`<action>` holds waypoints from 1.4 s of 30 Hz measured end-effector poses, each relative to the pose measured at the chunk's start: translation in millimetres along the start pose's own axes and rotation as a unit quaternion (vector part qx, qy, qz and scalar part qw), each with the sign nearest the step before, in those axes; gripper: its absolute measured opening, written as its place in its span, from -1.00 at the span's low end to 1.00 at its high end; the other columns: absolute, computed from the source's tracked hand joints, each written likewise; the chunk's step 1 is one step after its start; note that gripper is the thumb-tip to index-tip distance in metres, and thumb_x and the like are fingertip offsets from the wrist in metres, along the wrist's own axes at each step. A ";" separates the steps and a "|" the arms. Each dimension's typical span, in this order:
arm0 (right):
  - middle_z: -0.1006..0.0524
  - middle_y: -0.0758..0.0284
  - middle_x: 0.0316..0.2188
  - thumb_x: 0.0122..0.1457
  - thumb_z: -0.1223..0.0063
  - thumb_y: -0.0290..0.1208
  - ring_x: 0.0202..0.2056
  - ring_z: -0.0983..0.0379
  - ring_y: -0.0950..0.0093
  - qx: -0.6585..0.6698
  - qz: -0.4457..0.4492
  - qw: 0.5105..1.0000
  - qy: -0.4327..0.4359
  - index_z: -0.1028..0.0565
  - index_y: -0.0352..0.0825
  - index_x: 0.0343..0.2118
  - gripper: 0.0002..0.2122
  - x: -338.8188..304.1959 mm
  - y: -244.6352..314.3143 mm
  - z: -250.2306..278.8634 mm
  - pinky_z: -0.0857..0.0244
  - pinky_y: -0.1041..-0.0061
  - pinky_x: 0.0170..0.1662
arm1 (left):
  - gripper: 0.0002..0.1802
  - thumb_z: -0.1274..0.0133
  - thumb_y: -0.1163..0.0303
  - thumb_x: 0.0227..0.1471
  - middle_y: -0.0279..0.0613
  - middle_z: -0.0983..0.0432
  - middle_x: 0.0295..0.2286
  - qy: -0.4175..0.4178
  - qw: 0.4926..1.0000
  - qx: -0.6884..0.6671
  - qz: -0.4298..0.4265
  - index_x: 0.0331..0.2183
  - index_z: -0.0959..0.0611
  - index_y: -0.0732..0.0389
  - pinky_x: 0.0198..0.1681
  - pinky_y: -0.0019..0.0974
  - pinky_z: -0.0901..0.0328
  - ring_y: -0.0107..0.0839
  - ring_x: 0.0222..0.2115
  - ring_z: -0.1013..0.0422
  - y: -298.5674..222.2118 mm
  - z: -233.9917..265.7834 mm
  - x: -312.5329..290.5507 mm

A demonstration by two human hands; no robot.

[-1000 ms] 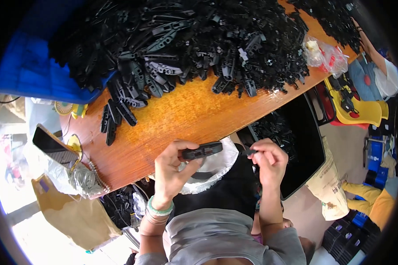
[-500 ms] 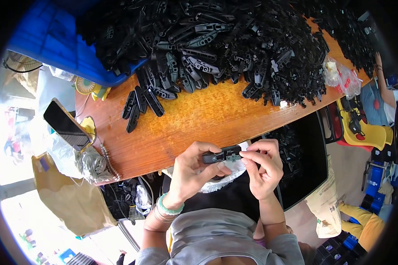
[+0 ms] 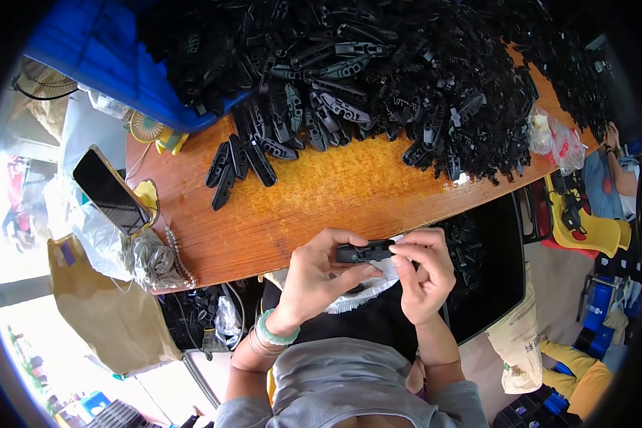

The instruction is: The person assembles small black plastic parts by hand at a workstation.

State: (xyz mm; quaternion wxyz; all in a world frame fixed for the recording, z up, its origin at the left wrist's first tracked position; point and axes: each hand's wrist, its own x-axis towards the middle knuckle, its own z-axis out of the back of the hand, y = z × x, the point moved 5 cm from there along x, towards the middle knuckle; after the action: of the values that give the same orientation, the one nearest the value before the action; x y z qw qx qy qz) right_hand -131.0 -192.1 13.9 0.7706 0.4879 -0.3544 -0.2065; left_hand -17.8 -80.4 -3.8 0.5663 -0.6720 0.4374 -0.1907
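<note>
My left hand [image 3: 314, 279] grasps the left end of a slim black plastic part [image 3: 364, 252] — fingers curled around it — while the fingers of my right hand [image 3: 426, 274] pinch its right end, just off the near edge of the wooden tabletop [image 3: 321, 192], above a frayed white cloth [image 3: 367, 293]. Beyond, a heap of black plastic parts [image 3: 335, 85] spreads beside a blue bin [image 3: 114, 57]; a smartphone [image 3: 108, 187] leans at far left.

Held black part [image 3: 364, 252] partly hidden, black pile [image 3: 406, 78] cut off
</note>
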 end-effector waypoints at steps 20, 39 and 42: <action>-0.51 0.27 -0.36 0.02 -0.16 -0.58 -0.41 -0.38 0.56 0.036 -0.105 0.988 0.112 -0.48 -0.52 -0.20 -0.75 -6.3 -13.8 -14.5 -0.25 0.62 -0.33 | -0.75 -0.16 0.57 -0.04 -0.10 -0.55 -0.37 -0.013 0.999 0.039 0.033 -0.26 -0.50 0.39 -0.29 -0.44 -0.42 -0.46 -0.34 -0.52 9.2 14.7 -9.9; -0.33 0.37 -0.48 -0.02 -0.13 -0.59 -0.40 -0.31 0.40 -0.382 0.154 0.910 0.046 -0.55 -0.26 -0.25 -0.77 90.6 -57.4 6.8 -0.14 0.36 -0.29 | -0.61 0.00 0.68 -0.24 0.07 -0.32 -0.16 -0.146 0.612 0.716 -0.304 -0.22 -0.51 0.34 -0.22 -0.16 -0.33 -0.09 -0.24 -0.36 -49.5 81.9 46.9; -0.35 0.36 -0.41 -0.04 -0.13 -0.61 -0.36 -0.32 0.37 -0.378 0.198 0.904 0.022 -0.52 -0.27 -0.28 -0.78 88.8 -55.0 7.9 -0.16 0.36 -0.29 | -0.57 -0.06 0.68 -0.27 0.00 -0.41 -0.25 -0.195 0.697 0.615 -0.313 -0.21 -0.47 0.33 -0.30 -0.23 -0.36 -0.17 -0.37 -0.42 -40.8 77.3 34.0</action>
State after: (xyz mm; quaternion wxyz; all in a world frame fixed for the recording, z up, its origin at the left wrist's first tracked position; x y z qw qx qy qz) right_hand -76.5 -279.9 -2.7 0.9297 0.0841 -0.3223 -0.1572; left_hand 74.1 -62.8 3.9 0.8335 -0.2945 -0.1336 -0.4480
